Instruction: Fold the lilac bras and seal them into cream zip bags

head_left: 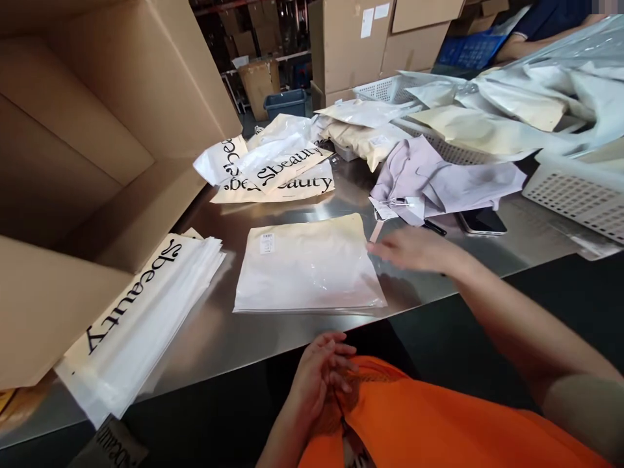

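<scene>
A flat frosted plastic garment bag (307, 266) with a small barcode label lies on the metal table in front of me. My right hand (412, 250) is over the table at its right edge, fingers stretched to the left and slightly blurred. It appears to hold nothing; whether the fingertips touch the bag I cannot tell. Just beyond that hand lies a lilac garment (439, 179) with tags (400, 209) on it. My left hand (322, 370) is below the table edge, against orange cloth (439, 416), its fingers loosely bent and apart with nothing visible in them.
A large open carton (166, 84) stands at the left, beside a stack of printed bags (151, 312). More printed bags (283, 175) lie behind. White baskets (580, 195) and filled bags (517, 104) are at the right, near a phone (482, 221) and a pen (435, 227). A person's arm (524, 47) shows beyond.
</scene>
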Available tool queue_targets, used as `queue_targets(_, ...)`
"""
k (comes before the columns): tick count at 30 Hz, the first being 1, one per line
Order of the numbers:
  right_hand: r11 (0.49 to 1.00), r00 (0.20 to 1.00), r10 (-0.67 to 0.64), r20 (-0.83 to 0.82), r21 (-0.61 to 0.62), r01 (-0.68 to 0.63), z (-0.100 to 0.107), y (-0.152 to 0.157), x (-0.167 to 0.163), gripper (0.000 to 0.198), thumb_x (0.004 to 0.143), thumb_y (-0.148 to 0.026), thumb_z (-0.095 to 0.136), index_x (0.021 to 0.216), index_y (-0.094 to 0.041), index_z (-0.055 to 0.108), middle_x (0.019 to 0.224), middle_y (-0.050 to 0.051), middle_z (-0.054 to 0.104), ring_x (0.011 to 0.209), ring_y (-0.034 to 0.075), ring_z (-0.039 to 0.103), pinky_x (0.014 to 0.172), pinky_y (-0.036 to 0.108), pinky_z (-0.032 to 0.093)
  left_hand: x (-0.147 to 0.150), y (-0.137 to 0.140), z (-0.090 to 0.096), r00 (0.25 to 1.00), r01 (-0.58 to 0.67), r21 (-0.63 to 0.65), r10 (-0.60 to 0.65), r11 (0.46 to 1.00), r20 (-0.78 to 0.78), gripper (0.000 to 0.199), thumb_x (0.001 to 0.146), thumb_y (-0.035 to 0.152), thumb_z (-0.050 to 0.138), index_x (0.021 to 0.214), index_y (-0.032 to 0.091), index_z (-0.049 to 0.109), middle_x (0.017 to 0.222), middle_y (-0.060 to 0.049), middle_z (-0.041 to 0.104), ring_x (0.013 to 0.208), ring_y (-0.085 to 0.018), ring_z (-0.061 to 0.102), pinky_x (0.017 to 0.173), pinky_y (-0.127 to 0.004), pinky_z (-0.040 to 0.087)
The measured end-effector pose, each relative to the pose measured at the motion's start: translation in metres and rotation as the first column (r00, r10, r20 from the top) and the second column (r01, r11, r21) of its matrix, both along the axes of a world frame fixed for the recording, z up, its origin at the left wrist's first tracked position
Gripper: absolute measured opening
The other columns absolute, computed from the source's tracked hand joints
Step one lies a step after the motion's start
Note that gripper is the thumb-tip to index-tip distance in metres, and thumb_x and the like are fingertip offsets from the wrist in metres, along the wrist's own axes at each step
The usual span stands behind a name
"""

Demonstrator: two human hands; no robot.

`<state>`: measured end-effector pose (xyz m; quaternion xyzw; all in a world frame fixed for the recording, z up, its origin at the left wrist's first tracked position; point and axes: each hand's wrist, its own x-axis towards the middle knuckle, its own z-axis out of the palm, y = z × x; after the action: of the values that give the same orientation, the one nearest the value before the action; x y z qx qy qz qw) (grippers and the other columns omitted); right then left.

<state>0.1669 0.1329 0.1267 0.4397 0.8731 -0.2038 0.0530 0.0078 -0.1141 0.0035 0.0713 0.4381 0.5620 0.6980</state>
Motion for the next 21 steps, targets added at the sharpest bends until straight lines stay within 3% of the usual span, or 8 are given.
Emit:
queue_targets(2,0.913,0.999,-0.008,-0.04,-0.408,-0.009,-0.036,-0.033,0.025,0.054,0.094,-0.06,0.041,0.065,-0.018,0.059,0.059,0.006,0.062,0.056,0.021,0.062,0.06,0.031,0.045,0.009,0.008,-0.004,0.998,0.053,-0.012,-0.052,0.999,0.021,0.051,0.069,0.049,0.08,0.1,0.011,0.064,0.087,-0.012,0.072,0.065,-0.02,0.07,0.039,-0.019,0.05)
queue_targets(4,0.803,0.973,-0.122,-0.194,-0.595,-0.018,-0.067,-0.06,0.036,0.047,0.094,-0.059,0.042,0.072,-0.021,0.058,0.062,0.006,0.063,0.055,0.02,0.062,0.057,0.031,0.045,0.022,0.02,-0.006,0.991,0.129,-0.014,-0.128,0.992,0.038,0.058,0.067,0.056,0.079,0.1,0.01,0.064,0.085,-0.012,0.072,0.061,-0.019,0.07,0.037,-0.019,0.049)
queue_targets(9,0.726,0.83,-0.367,-0.421,-0.687,-0.028,-0.1,-0.102,0.028,0.044,0.091,-0.059,0.046,0.066,-0.023,0.051,0.055,0.003,0.053,0.049,0.018,0.049,0.05,0.031,0.04,0.062,0.053,-0.004,0.984,0.173,0.028,-0.174,0.985,0.026,0.065,0.054,0.072,0.076,0.073,0.012,0.061,0.058,-0.006,0.064,0.039,-0.015,0.058,0.028,-0.019,0.036)
queue_targets(14,0.633,0.738,-0.499,-0.455,-0.773,-0.048,-0.095,-0.099,0.023,0.045,0.084,-0.06,0.057,0.06,-0.022,0.049,0.049,0.001,0.046,0.045,0.015,0.04,0.046,0.03,0.035,0.051,0.065,0.011,0.982,-0.128,-0.048,0.12,0.991,-0.146,0.048,0.056,0.059,0.071,0.047,0.016,0.052,0.04,-0.003,0.051,0.028,-0.009,0.042,0.029,-0.02,0.018)
queue_targets(16,0.615,0.605,-0.63,-0.486,-0.789,0.007,-0.09,-0.08,0.028,0.047,0.079,-0.059,0.061,0.055,-0.024,0.041,0.046,0.0,0.04,0.042,0.014,0.035,0.044,0.031,0.031,0.021,0.049,0.018,0.942,-0.292,-0.074,0.273,0.954,-0.195,0.044,0.057,0.055,0.068,0.048,0.018,0.047,0.04,0.001,0.049,0.029,-0.006,0.038,0.03,-0.018,0.015)
queue_targets(18,0.583,0.383,-0.767,-0.515,-0.808,0.081,-0.088,-0.054,0.034,0.046,0.072,-0.053,0.066,0.051,-0.026,0.035,0.047,0.0,0.037,0.043,0.015,0.033,0.042,0.032,0.029,-0.014,0.02,0.021,0.873,-0.447,-0.077,0.416,0.891,-0.254,0.043,0.057,0.054,0.068,0.051,0.019,0.043,0.043,0.004,0.047,0.032,-0.005,0.036,0.032,-0.017,0.014)
queue_targets(20,0.542,0.176,-0.838,-0.516,-0.826,0.155,-0.091,-0.032,0.039,0.045,0.069,-0.049,0.07,0.053,-0.026,0.034,0.052,0.001,0.038,0.045,0.015,0.038,0.043,0.032,0.032,-0.044,-0.018,0.02,0.748,-0.599,-0.057,0.533,0.798,-0.396,0.041,0.059,0.051,0.07,0.053,0.019,0.045,0.047,0.004,0.05,0.036,-0.006,0.039,0.033,-0.017,0.019)
queue_targets(21,0.523,0.117,-0.852,-0.51,-0.832,0.182,-0.095,-0.024,0.041,0.045,0.069,-0.052,0.069,0.056,-0.026,0.034,0.055,0.002,0.042,0.048,0.016,0.043,0.044,0.032,0.036,-0.055,-0.037,0.018,0.698,-0.61,-0.046,0.509,0.791,-0.503,0.039,0.062,0.051,0.07,0.055,0.019,0.049,0.05,0.002,0.054,0.039,-0.008,0.044,0.035,-0.018,0.026)
